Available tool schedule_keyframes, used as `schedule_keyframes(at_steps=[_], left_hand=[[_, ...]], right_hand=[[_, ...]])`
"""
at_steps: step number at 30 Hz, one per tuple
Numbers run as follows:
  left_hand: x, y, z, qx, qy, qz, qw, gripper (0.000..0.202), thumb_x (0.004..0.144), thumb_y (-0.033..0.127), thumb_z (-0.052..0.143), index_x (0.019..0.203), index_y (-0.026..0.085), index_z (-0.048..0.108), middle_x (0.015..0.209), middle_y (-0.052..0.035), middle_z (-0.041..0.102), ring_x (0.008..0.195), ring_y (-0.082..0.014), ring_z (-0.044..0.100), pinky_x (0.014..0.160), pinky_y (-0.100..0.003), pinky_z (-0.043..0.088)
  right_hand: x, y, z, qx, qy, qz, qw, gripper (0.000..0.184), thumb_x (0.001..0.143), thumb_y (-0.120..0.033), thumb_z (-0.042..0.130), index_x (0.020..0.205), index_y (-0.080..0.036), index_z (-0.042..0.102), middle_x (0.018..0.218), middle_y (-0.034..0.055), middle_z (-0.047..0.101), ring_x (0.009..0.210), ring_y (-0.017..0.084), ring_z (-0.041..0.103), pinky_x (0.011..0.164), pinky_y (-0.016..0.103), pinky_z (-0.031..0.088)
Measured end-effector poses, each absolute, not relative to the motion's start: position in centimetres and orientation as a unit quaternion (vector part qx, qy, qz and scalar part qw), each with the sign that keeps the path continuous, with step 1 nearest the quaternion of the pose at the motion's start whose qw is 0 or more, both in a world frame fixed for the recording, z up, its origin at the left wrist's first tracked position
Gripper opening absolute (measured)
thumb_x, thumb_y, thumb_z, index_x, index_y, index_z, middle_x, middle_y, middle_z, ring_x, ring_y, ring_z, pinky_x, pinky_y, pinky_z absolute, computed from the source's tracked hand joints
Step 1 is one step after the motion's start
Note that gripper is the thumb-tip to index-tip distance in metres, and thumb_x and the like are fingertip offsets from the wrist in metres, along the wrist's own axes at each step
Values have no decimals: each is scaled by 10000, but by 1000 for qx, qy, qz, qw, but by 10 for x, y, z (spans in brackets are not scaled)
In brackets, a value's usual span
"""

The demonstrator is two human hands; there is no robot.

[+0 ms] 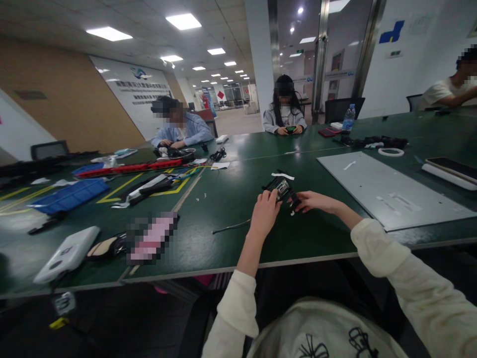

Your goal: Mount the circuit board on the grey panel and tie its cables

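Observation:
A small black device with a pale label (282, 189) lies on the green table (223, 233) in front of me. My left hand (265, 213) grips its near left side with curled fingers. My right hand (312, 201) holds its right end, fingers closed around the black part. A white strip (282, 175) lies just beyond the device. A thin dark cable (231, 227) lies on the table to the left of my left hand.
A large grey panel (391, 191) lies to the right, with a roll of white tape (391, 152) behind it. Blue trays (70, 195), a red bar (128, 169) and a white case (67, 253) sit at the left. Three other people sit across the table.

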State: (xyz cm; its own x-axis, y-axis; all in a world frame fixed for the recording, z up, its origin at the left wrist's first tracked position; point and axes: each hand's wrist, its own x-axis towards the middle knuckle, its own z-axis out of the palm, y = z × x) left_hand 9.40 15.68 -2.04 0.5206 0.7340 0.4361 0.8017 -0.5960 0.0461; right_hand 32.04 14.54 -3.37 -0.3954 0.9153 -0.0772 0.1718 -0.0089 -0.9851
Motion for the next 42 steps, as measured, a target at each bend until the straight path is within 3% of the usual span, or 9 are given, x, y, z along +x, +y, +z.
schedule_keyframes(at_steps=[4,7,10,12,20,25,30,37,42], left_hand=[[93,157,-20,-864,-444,-223,81,369,960,256,438,1321,194,387,1164,-95,511,1043,-223,504,894,-361,474],[93,157,-19,-864,-445,-219,88,369,956,252,449,1316,191,392,1165,-96,513,1043,-226,501,880,-358,474],[93,156,-18,-863,-450,-206,102,362,951,256,465,1301,186,406,1151,-95,518,1025,-229,497,850,-352,474],[92,155,-18,-864,-452,-194,112,350,948,259,475,1286,188,419,1143,-91,518,1012,-227,497,831,-345,472],[90,155,-22,-877,-437,-151,128,336,931,253,509,1261,222,452,1134,-84,510,1019,-233,493,835,-363,461],[88,156,-26,-887,-423,-124,134,331,917,234,527,1244,236,478,1137,-82,499,1024,-236,489,846,-370,459],[87,158,-29,-897,-410,-113,123,283,905,221,542,1188,216,524,1102,-81,492,1004,-236,483,834,-370,462],[83,158,-27,-896,-418,-122,88,307,913,222,512,1218,254,527,1120,-77,485,1021,-233,474,862,-382,458],[81,156,-25,-893,-421,-138,77,309,907,227,516,1214,261,535,1141,-76,489,1060,-239,468,912,-409,445]], right_hand=[[311,144,-39,-416,-730,448,305,560,673,-285,775,1204,-182,628,919,12,657,758,129,581,668,225,450],[306,145,-41,-420,-763,386,303,457,716,-371,745,1122,-172,679,822,-3,635,684,117,542,640,233,423],[309,148,-39,-441,-743,378,334,260,796,-348,634,950,-156,719,795,7,650,692,119,565,658,237,424],[316,149,-36,-472,-712,383,353,239,817,-339,581,866,-148,716,723,4,636,651,113,557,608,225,405],[341,143,-25,-494,-671,449,322,299,736,-318,673,990,-164,707,721,20,664,634,117,568,527,204,382],[339,145,-23,-500,-637,457,369,173,699,-254,636,835,-161,689,606,-19,582,557,88,501,520,196,378],[354,152,-24,-538,-498,461,500,127,682,-238,609,784,-177,654,574,-50,473,511,56,411,514,178,371],[357,154,-24,-505,-469,438,577,297,704,-362,722,952,-205,681,789,1,622,695,95,537,584,181,425],[348,155,-18,-465,-470,432,614,326,708,-413,746,966,-224,679,818,1,640,718,95,549,597,180,431]])
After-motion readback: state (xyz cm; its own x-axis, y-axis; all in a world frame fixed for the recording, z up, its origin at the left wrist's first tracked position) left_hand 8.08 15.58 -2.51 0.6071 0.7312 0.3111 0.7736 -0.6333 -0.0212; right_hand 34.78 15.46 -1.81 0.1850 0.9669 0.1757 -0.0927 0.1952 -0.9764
